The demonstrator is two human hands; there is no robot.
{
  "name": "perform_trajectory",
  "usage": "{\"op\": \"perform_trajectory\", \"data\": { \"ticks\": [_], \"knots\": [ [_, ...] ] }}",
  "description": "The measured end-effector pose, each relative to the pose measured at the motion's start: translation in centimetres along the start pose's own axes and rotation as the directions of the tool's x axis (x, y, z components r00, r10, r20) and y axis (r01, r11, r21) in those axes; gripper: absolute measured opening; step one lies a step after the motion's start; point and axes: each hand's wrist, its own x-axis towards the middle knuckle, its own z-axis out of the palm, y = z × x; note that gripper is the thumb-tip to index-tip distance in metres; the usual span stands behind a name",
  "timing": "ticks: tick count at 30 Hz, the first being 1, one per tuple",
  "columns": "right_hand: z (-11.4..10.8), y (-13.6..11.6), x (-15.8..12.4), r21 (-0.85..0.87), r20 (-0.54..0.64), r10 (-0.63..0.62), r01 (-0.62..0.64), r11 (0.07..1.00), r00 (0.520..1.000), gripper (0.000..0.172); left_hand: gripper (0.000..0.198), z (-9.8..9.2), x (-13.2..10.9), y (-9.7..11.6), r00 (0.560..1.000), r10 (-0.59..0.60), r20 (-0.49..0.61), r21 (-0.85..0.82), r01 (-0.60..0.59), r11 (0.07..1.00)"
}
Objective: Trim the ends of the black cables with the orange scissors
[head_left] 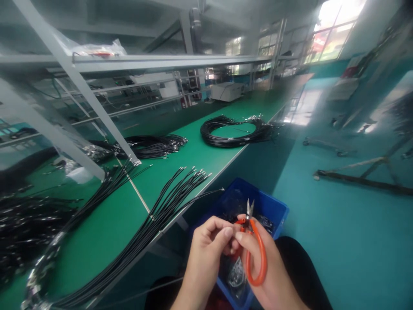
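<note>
My right hand holds a pair of scissors with orange handles, its short metal blades pointing up and slightly apart. Close against it is my left hand, thumb and forefinger pinched together; whatever sits between the fingertips is too small to make out. Both hands are above a blue bin holding clear plastic bits and dark pieces. To the left, a bundle of black cables with metal tips lies along the edge of a green-topped bench. One cable end sticks out over the bin.
A coil of black cable rests farther along the bench, with another cable bundle to its left. Dark cables pile up at far left. White shelf posts rise from the bench. A metal stand is on the floor at right.
</note>
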Motion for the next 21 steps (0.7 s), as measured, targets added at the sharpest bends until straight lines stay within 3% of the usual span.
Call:
{"op": "perform_trajectory", "data": {
  "ticks": [5, 11, 13, 15, 18, 21],
  "knots": [
    [-0.7, 0.4, 0.2, 0.046, 0.057, -0.002, 0.000, 0.999, 0.998, 0.017, 0.016, 0.0, -0.2, 0.3, 0.999, -0.039, 0.010, -0.099, 0.039, 0.994],
    [-0.8, 0.3, 0.4, 0.083, 0.056, 0.022, -0.027, 0.996, 0.998, 0.016, 0.013, -0.4, 0.0, 0.2, 0.999, 0.012, 0.036, -0.071, -0.009, 0.997],
    [-0.9, 0.2, 0.7, 0.097, 0.050, 0.027, -0.032, 0.995, 0.998, 0.015, 0.013, -0.8, 0.0, 0.2, 0.999, 0.033, -0.002, -0.013, -0.033, 0.999],
    [-0.9, 0.1, 0.9, 0.100, 0.037, 0.028, -0.031, 0.995, 0.999, 0.015, 0.008, -1.1, -0.1, 0.3, 0.991, 0.104, -0.084, 0.153, -0.090, 0.984],
    [-0.6, -0.2, 1.1, 0.107, 0.032, 0.053, -0.056, 0.993, 0.998, 0.016, 0.014, -1.1, -0.4, 0.7, 0.932, 0.351, -0.090, 0.547, -0.249, 0.800],
    [-0.2, -0.4, 0.9, 0.104, 0.036, 0.085, -0.088, 0.991, 0.996, 0.017, 0.023, -1.2, -0.4, 1.0, 0.862, 0.496, 0.107, 0.782, -0.381, 0.493]
  ]
}}
